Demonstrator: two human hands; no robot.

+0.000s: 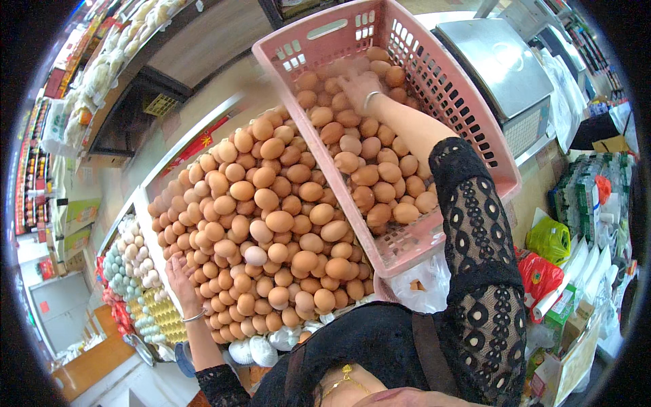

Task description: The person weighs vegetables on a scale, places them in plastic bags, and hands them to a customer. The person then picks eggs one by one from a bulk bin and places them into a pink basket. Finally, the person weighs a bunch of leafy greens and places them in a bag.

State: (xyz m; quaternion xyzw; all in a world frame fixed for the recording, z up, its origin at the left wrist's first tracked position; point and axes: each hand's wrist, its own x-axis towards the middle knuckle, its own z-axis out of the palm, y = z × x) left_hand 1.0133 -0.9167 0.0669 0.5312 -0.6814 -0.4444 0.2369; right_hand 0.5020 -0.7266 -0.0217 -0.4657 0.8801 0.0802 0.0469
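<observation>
A large heap of brown eggs (264, 224) fills the display bin before me. My left hand (184, 282) lies along the heap's left side, next to the white divider (160, 254), its fingertips against the outer eggs and nothing seen in its grip. On the right, a pink plastic basket (442, 86) stands tilted and holds more brown eggs (384, 173). Inside its far part, my right hand (358, 86) reaches down among the eggs. Motion blur hides its fingers, so whether it grips an egg is unclear.
Beyond the divider are pale eggs (135, 244), blue-green eggs (116, 269) and yellow egg trays (157, 315). A scale with a metal platform (496, 61) stands right of the basket. White plastic bags (422, 285) hang at its near end. Packed bottles (592, 198) are at the far right.
</observation>
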